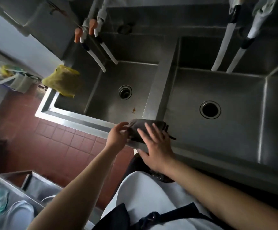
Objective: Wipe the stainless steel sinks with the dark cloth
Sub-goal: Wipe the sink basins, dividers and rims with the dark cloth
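dark cloth (139, 130) sits folded on the front rim between the 2 sinks (218, 130), center frame. left hand (117, 135) pinches its edge, right hand (155, 143) lies flat on it. loose hold, could slide into a basin

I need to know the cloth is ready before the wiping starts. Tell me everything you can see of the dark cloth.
The dark cloth is a dark grey, soft-looking fabric, folded or bunched into a compact pad. It lies on the front rim of the steel sinks, where the divider between the two basins meets that rim. A thin dark strip trails from its right end. The left hand pinches its left edge, and the right hand lies over it with fingers spread flat. Whether it is wet cannot be told.
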